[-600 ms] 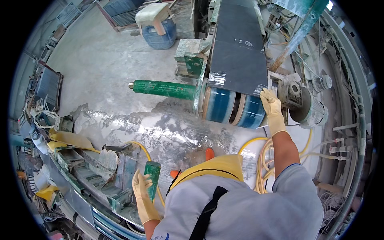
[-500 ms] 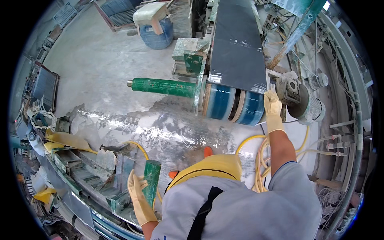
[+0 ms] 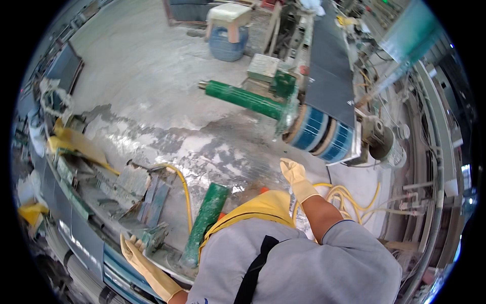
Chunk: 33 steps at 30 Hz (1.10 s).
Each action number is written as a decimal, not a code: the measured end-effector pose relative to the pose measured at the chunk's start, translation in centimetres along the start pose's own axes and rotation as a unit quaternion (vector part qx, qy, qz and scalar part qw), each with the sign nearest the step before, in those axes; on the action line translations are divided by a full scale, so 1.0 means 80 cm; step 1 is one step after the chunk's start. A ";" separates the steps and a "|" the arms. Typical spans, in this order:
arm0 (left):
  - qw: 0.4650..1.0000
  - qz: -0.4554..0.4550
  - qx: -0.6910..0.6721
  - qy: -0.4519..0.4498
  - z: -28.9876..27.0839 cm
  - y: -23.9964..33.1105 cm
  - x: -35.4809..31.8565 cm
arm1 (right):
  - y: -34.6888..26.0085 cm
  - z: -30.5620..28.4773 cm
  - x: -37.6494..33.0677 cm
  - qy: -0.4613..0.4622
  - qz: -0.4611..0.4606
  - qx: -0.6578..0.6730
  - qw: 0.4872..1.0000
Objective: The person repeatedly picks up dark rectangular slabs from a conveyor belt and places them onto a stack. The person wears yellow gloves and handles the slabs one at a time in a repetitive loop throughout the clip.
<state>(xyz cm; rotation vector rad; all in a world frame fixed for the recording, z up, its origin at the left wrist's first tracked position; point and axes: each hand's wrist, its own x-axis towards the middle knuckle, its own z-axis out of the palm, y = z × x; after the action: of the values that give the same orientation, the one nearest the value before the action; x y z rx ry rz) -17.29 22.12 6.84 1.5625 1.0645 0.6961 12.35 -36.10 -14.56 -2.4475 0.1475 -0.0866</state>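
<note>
Pale yellow rubber gloves cover both my hands. My left hand (image 3: 134, 253) is low on the left, open with fingers apart, over the edge of a machine with a dark flat surface (image 3: 81, 240). Nothing is in it. My right hand (image 3: 294, 177) is in front of my body, fingers loosely bent, with nothing visible in it. Ahead of it are two blue banded rollers (image 3: 310, 126) at the near end of a conveyor. A long dark grey slab (image 3: 331, 76) lies on top, apart from my hand.
A green roller (image 3: 243, 99) juts left from the conveyor; another green cylinder (image 3: 207, 218) stands between my left arm and body. A motor (image 3: 390, 147) sits right of the conveyor. Yellow hose (image 3: 347, 195) lies coiled at my right. The floor (image 3: 177, 147) looks wet. A blue drum (image 3: 228, 43) stands farther off.
My right hand has come away from the slab's near right corner and moved left toward my body. My left hand has shifted left and down. The view has turned left.
</note>
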 end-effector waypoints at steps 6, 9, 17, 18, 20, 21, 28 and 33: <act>0.953 0.140 0.134 0.233 -0.066 -0.035 0.009 | -0.152 0.027 0.022 -0.137 -0.068 -0.077 0.985; 0.903 0.156 0.298 0.268 -0.111 -0.039 0.009 | -0.133 0.043 0.020 -0.183 -0.123 -0.122 0.968; 0.864 0.135 0.415 0.253 -0.117 -0.104 -0.017 | -0.178 0.101 0.097 -0.308 -0.111 -0.044 0.944; 0.862 0.134 0.415 0.260 -0.114 -0.100 -0.016 | -0.186 0.119 0.110 -0.331 -0.110 -0.051 0.936; 0.860 0.129 0.422 0.257 -0.116 -0.097 -0.017 | -0.198 0.145 0.124 -0.374 -0.097 -0.069 0.920; 0.858 0.130 0.427 0.254 -0.119 -0.094 -0.017 | -0.203 0.163 0.125 -0.377 -0.111 -0.075 0.916; 0.859 0.143 0.429 0.241 -0.117 -0.086 -0.013 | -0.259 0.237 0.078 -0.455 -0.241 -0.069 0.855; 0.957 0.016 0.207 0.205 -0.063 -0.007 -0.027 | -0.364 0.163 0.028 -0.468 -0.292 -0.245 0.797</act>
<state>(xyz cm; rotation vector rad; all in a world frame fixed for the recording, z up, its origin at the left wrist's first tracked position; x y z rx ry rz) -22.72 22.39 7.83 1.8376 1.5732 0.8853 18.35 -5.88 -6.01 -2.6198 -1.1500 0.9960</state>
